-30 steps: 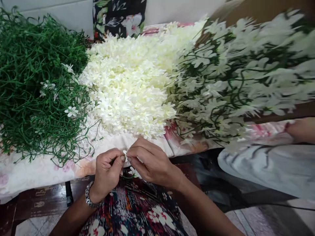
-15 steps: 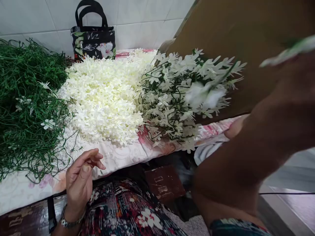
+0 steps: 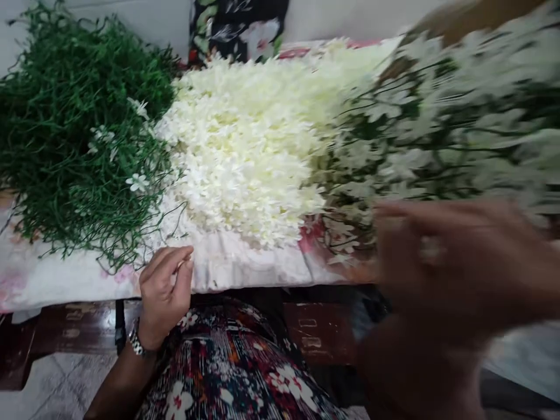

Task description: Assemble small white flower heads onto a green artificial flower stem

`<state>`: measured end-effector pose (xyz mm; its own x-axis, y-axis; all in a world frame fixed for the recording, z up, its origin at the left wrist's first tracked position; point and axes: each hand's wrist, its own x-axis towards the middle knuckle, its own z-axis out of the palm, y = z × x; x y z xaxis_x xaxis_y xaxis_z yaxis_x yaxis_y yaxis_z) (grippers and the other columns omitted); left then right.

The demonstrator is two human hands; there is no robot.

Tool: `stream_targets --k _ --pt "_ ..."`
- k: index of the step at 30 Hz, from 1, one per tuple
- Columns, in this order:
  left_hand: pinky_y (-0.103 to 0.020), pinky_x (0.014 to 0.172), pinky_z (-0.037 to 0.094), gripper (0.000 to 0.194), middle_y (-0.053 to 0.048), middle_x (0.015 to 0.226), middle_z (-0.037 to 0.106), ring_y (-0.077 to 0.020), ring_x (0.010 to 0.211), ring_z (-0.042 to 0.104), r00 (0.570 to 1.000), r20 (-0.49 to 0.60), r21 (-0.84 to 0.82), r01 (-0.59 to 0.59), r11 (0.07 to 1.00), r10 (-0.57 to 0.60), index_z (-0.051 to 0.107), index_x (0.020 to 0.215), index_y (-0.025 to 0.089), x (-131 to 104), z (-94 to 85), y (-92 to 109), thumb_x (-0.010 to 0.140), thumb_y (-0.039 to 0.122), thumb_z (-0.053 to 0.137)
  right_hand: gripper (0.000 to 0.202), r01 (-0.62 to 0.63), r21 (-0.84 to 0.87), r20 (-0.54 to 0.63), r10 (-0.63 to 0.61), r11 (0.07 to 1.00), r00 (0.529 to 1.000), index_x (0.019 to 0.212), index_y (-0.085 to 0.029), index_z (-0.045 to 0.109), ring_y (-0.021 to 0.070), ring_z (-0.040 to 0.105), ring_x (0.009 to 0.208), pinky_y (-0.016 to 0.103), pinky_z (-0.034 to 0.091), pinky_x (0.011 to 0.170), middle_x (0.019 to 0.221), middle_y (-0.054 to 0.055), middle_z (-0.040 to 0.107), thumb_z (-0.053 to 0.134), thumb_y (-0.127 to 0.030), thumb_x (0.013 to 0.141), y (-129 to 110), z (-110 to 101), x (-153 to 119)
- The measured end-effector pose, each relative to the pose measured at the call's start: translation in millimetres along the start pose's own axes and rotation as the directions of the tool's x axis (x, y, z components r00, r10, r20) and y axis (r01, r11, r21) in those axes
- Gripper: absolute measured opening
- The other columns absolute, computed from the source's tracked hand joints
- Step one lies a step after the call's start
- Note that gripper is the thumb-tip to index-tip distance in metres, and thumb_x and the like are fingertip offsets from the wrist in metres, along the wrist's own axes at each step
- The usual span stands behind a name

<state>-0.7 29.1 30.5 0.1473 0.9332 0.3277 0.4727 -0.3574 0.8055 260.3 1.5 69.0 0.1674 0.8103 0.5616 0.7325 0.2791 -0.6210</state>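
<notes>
My left hand (image 3: 168, 283), with a metal watch on its wrist, is just over the front edge of the cloth-covered table. Its thumb and forefinger are pinched together; whatever may be between them is too small to make out. Across the lower right, my right hand (image 3: 455, 262) is large and smeared by motion, so its fingers and any contents do not show clearly. Behind it lie white flowers on green stems (image 3: 402, 163), partly hidden. A bed of loose white artificial blossoms (image 3: 249, 151) fills the middle. To the left rises a tangled pile of green artificial stems (image 3: 83, 128).
A black floral bag (image 3: 240, 29) stands against the wall at the back. Brown board (image 3: 472, 23) shows at the upper right. The patterned tablecloth (image 3: 56, 277) runs along the front edge, with a brown wooden piece (image 3: 317, 329) below it. A floral garment (image 3: 245, 361) covers my lap.
The view has turned and come nearer the flowers. My right hand has swung from the far right down toward the table front. My left hand's fingers have closed into a pinch.
</notes>
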Motion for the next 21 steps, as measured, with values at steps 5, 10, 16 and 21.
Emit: stream_targets --k 5,10,16,21 --pt "-0.035 0.076 0.039 0.021 -0.009 0.084 0.058 -0.0207 0.082 0.05 0.993 0.073 0.564 -0.116 0.817 0.09 0.059 0.093 0.014 -4 -20.5 -23 0.074 0.014 0.049 0.013 0.447 -0.153 0.382 -0.364 0.881 0.85 0.086 -0.016 0.058 0.014 0.053 0.068 0.027 0.043 0.062 0.073 0.004 0.059 0.054 -0.016 0.073 -25 74 -12" --pt "-0.032 0.072 0.038 0.016 -0.008 0.079 0.056 -0.0184 0.079 0.049 0.996 0.02 0.643 -0.081 0.762 0.089 0.058 0.086 0.013 -5 -27.3 -32 0.077 0.015 0.045 0.009 0.502 -0.108 0.453 -0.407 0.858 0.793 0.079 -0.014 0.058 0.0128 0.052 0.067 0.025 0.041 0.062 0.068 0.003 0.058 0.049 -0.016 0.077 -38 104 -8" --pt "-0.032 0.066 0.032 0.019 -0.005 0.069 0.054 -0.0186 0.072 0.046 0.999 0.049 0.753 -0.03 0.657 -0.01 0.055 0.069 0.016 6 -10.8 -26 0.079 0.028 0.045 0.014 0.564 -0.139 0.486 -0.44 0.814 0.755 0.077 -0.014 0.059 0.0136 0.051 0.069 0.025 0.038 0.062 0.066 0.004 0.056 0.045 -0.016 0.079 -48 121 6" --pt "-0.03 0.067 0.031 0.018 -0.003 0.064 0.053 -0.0163 0.069 0.046 0.999 -0.039 0.733 0.055 0.678 -0.038 0.051 0.062 0.016 5 -10.6 -32 0.078 0.02 0.044 0.017 0.603 -0.277 0.464 -0.445 0.748 0.765 0.079 -0.015 0.059 0.015 0.045 0.07 0.027 0.033 0.062 0.069 0.005 0.055 0.042 -0.015 0.08 -51 127 24"
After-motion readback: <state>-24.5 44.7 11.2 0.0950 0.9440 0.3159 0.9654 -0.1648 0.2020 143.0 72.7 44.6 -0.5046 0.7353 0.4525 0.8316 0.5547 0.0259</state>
